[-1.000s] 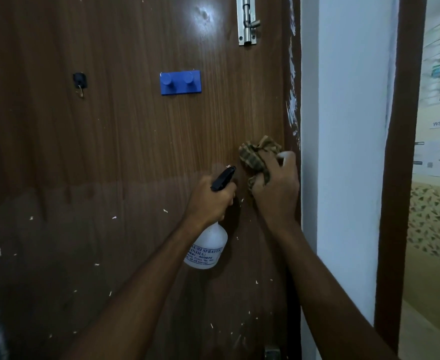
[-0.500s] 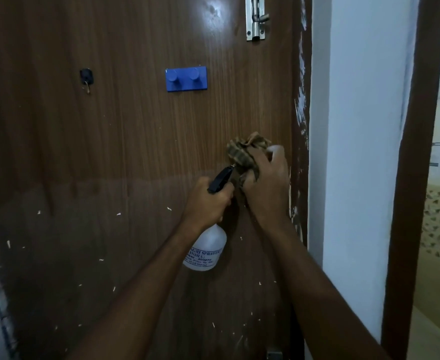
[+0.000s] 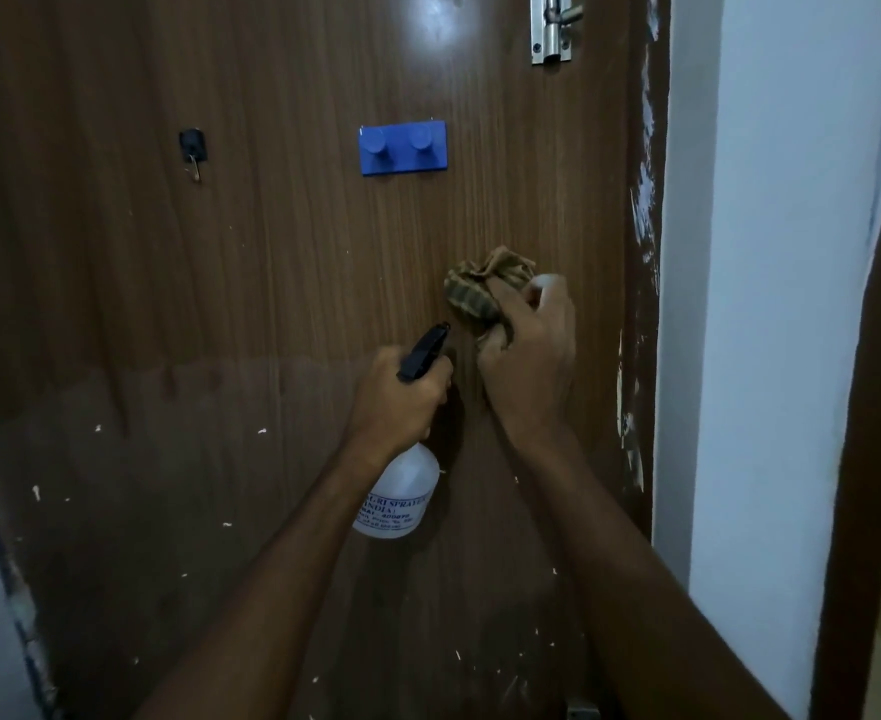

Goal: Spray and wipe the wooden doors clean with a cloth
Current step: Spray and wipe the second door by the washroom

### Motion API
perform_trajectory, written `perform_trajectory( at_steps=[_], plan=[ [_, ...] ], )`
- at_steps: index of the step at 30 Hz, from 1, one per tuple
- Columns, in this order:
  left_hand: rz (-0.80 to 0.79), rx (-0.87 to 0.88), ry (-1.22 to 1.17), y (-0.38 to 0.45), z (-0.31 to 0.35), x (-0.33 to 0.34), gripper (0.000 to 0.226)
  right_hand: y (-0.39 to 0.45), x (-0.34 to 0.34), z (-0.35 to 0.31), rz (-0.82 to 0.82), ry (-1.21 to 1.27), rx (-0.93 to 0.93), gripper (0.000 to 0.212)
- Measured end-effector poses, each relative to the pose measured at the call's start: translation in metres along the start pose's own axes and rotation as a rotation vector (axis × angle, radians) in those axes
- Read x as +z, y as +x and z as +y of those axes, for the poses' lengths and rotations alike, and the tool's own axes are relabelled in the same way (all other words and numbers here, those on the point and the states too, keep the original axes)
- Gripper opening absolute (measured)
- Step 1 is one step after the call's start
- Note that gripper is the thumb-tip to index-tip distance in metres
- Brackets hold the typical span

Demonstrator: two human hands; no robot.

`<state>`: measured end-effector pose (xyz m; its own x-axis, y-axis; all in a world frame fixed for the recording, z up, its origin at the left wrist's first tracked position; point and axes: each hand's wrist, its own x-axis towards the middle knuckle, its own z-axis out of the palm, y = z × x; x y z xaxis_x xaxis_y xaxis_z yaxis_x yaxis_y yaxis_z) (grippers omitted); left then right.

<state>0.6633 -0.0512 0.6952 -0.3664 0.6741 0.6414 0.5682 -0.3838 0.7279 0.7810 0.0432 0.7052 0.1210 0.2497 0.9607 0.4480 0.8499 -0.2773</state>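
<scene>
A brown wooden door [image 3: 272, 283] fills most of the view; its lower half looks darker and is flecked with white specks. My left hand [image 3: 396, 397] grips a white spray bottle [image 3: 399, 493] by its black trigger head, nozzle pointing up toward the door. Just to its right, my right hand [image 3: 529, 356] holds a crumpled brown striped cloth [image 3: 480, 293] pressed against the door near its right edge. The two hands are almost touching.
A blue two-peg hook rack [image 3: 403, 148] and a small black hook [image 3: 192, 148] are fixed on the door above the hands. A metal bolt latch [image 3: 550, 28] sits at the top right. A white wall [image 3: 771, 304] and a dark door frame [image 3: 875, 407] stand to the right.
The view has shifted so the door sits further right in frame. My right hand with the cloth has slid a little leftward along the door, closer to the bottle; the left hand stays put.
</scene>
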Motion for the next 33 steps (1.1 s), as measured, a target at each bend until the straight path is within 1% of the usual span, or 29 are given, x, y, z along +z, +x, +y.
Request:
perform_trajectory(
  at_steps=[2,6,8,10,13,16,18,20,21,23,24,26,27,29,31,33],
  plan=[
    [-0.009,0.025,0.007,0.002,-0.002,-0.006,0.034,-0.025,0.001,0.002,-0.004,-0.028,-0.01,0.047],
    [-0.053,0.024,0.011,0.001,-0.011,-0.014,0.036,-0.107,-0.001,0.009,-0.117,-0.056,-0.055,0.044],
    [-0.075,0.009,0.001,0.003,-0.012,-0.021,0.036,-0.099,0.001,0.009,-0.118,-0.025,-0.07,0.04],
    [-0.077,0.007,-0.004,0.005,-0.01,-0.024,0.036,-0.064,0.003,0.003,-0.079,-0.023,-0.061,0.037],
    [-0.052,0.017,0.004,0.009,-0.009,-0.03,0.038,-0.014,0.011,-0.014,-0.003,-0.024,0.039,0.04],
    [-0.052,0.023,0.001,0.009,-0.015,-0.038,0.039,-0.032,0.015,-0.022,0.011,-0.06,0.061,0.041],
    [-0.063,0.026,-0.01,0.005,-0.022,-0.046,0.039,-0.079,0.017,-0.022,-0.063,-0.076,0.063,0.04],
    [-0.075,0.028,-0.001,0.003,-0.027,-0.053,0.041,-0.117,0.016,-0.022,-0.129,-0.067,0.066,0.045],
    [-0.079,0.028,0.008,0.003,-0.028,-0.056,0.041,-0.12,0.017,-0.022,-0.15,-0.046,0.089,0.05],
    [-0.082,0.023,0.023,0.002,-0.029,-0.06,0.039,-0.099,0.02,-0.028,-0.138,0.015,0.139,0.063],
    [-0.081,0.017,0.026,0.003,-0.028,-0.061,0.039,-0.08,0.021,-0.034,-0.107,0.037,0.146,0.068],
    [-0.062,0.008,0.016,0.005,-0.027,-0.064,0.041,-0.041,0.026,-0.045,-0.054,0.054,0.144,0.073],
    [-0.049,0.007,0.01,0.006,-0.026,-0.065,0.041,-0.029,0.029,-0.048,-0.044,0.042,0.139,0.072],
    [-0.028,0.017,0.002,0.007,-0.028,-0.069,0.041,-0.031,0.035,-0.05,-0.037,0.012,0.119,0.063],
    [-0.031,0.033,-0.003,0.006,-0.032,-0.073,0.041,-0.063,0.039,-0.046,-0.065,-0.011,0.092,0.054],
    [-0.035,0.031,0.013,0.005,-0.037,-0.077,0.041,-0.104,0.04,-0.044,-0.13,-0.031,0.062,0.048]
  ],
)
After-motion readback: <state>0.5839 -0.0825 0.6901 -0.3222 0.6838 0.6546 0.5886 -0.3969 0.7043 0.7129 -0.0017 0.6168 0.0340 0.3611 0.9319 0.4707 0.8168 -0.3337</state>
